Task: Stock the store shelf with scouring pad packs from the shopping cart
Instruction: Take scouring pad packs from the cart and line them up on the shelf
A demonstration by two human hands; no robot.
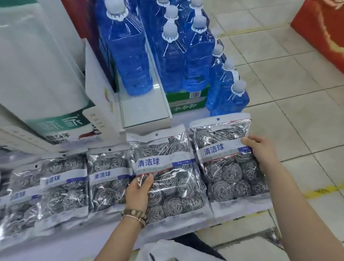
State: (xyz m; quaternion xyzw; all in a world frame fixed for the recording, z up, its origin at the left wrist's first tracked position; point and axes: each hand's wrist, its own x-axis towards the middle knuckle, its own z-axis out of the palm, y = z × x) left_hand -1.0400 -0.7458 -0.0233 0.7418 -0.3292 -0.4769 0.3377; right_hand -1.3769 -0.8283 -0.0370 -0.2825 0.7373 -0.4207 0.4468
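Scouring pad packs lie flat in a row along the pale shelf [60, 254], their headers pointing away from the person. The rightmost pack [228, 163] sits at the shelf's right end, and the right hand [256, 152] rests on its right edge, fingers curled over the clear film near the blue label. Just beside it on the left, a second pack [169, 180] overlaps the next pack [108, 177] in the row; the left hand [138, 192] lies palm down on the lower left part of the second pack, fingers spread over the steel coils. A beaded bracelet [133, 213] circles the left wrist. More packs [58, 192] continue leftward, blurred toward the edge. Behind the row stand blue bottles [131, 52] wrapped in film and a white carton [34, 67]. Tiled floor [305, 103] spreads to the right.
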